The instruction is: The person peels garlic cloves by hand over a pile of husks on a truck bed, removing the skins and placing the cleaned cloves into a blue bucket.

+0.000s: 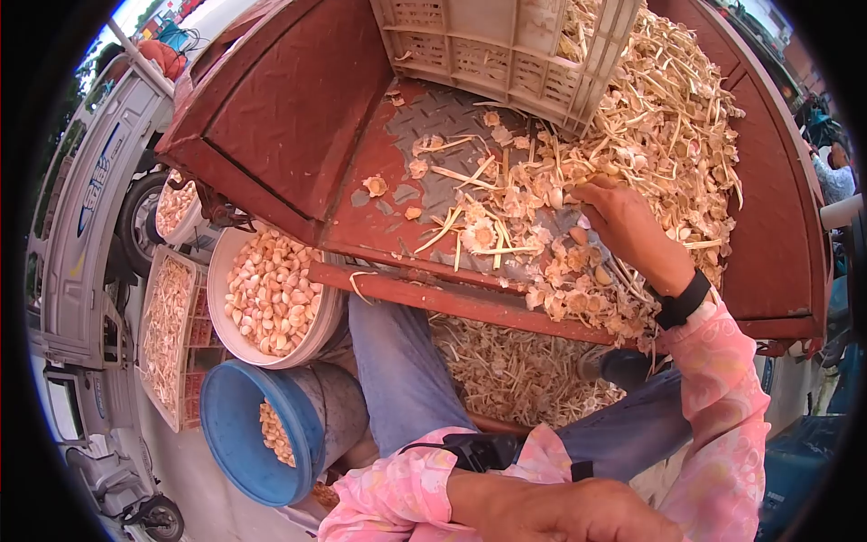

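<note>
My right hand (625,226), a dark band on its wrist, reaches into a heap of garlic stalks and skins (668,117) on the red cart bed. Its fingers are bent together at the scraps; whatever is between them is too small to name. A loose garlic clove (578,235) lies just below those fingers. Low in the view, my left hand (578,510) is curled in front of my body, cut off by the bottom edge. Its fingertips are hidden, and so is anything they hold.
A pale plastic crate (506,54) stands tilted on the cart bed. Left of my legs are a white bucket of garlic cloves (221,316), a blue bucket (221,434) with some cloves, and a crate of stalks (149,361). More scraps (515,370) lie below the cart's red edge (433,294).
</note>
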A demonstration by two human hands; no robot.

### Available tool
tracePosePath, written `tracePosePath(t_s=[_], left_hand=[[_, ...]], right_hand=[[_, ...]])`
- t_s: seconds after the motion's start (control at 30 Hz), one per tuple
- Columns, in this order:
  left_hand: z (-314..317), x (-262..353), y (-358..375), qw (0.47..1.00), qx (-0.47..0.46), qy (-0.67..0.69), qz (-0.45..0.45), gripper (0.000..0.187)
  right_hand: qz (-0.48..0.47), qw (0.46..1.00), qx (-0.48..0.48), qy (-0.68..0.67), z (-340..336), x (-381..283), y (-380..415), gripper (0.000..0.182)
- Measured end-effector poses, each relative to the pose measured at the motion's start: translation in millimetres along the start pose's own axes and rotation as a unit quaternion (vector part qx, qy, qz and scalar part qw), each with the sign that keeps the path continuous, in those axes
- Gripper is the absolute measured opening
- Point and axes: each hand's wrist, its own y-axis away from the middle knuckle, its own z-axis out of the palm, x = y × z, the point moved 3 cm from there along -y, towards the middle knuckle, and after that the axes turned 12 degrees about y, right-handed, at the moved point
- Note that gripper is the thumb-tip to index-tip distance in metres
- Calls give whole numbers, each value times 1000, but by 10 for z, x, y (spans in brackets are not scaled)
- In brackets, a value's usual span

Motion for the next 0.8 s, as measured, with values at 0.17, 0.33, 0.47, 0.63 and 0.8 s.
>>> tracePosePath(t_s=[0.17, 0.33, 0.47, 0.63, 0.8], left_hand=[[9, 70, 37, 999, -3, -39, 19, 23], [-83, 518, 219, 978, 89, -186, 16, 23], [-167, 1342, 817, 780, 397, -365, 318, 21], [-129, 2427, 1922, 193, 589, -748, 239, 24], [-570, 1785, 916, 349, 424, -828, 112, 22]], right_hand=[[-18, 991, -113, 71, 165, 51, -143, 20], [61, 988, -98, -101, 121, 48, -27, 14], [148, 885, -80, -435, 152, 171, 199, 14], [145, 797, -65, -583, -101, -12, 408, 15], [-182, 671, -119, -709, -1055, -867, 632, 12]])
